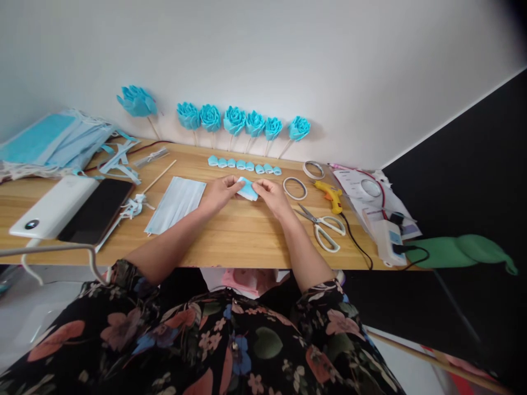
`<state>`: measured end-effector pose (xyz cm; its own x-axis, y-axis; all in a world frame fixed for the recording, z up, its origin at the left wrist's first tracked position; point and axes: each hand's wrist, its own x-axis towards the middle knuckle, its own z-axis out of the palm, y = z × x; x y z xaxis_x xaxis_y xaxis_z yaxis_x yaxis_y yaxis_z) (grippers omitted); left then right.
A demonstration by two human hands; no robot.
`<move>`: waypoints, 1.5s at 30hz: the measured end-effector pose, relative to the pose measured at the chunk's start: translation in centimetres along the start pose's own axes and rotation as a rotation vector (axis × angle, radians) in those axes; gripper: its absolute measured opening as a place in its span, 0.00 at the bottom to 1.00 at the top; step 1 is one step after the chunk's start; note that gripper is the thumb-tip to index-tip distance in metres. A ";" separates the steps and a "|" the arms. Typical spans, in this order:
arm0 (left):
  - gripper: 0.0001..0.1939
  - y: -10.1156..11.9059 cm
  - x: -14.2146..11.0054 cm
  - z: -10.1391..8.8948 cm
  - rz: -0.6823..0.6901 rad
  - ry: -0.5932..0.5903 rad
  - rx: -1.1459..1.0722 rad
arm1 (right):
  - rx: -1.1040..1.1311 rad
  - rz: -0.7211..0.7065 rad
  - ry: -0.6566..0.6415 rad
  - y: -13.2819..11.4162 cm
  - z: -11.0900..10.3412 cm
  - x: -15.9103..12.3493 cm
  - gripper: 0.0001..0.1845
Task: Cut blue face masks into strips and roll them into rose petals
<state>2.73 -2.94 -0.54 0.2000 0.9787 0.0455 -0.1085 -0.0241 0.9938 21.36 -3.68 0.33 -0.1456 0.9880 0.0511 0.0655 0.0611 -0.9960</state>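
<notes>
A small piece of blue and white mask fabric (247, 190) is stretched between my two hands above the middle of the desk. My left hand (222, 193) pinches its left side, and my right hand (272, 195) pinches the opposite side. Just beyond them lies a row of several small folded blue pieces (240, 164). A flat pleated face mask (176, 204) rests to the left of my left hand. Close to my right hand are a roll of tape (295, 188) and a pair of white-handled scissors (325, 226).
Several blue fabric flowers (234, 120) on sticks lean against the wall. Masks are piled (53, 142) at the far left, near a white power bank (57, 206) and a dark phone (97, 211). A yellow glue gun (330, 196) and a power strip (388, 241) with cords are at right.
</notes>
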 end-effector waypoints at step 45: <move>0.21 -0.6 0.6 -0.9 0.008 0.097 0.117 | 0.019 0.127 -0.120 0.0 0.2 -0.2 0.24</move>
<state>2.08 -2.19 -1.18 0.1036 0.9934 0.0487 0.0059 -0.0495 0.9988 21.14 -3.87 0.35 -0.2544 0.9635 -0.0837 0.0720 -0.0674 -0.9951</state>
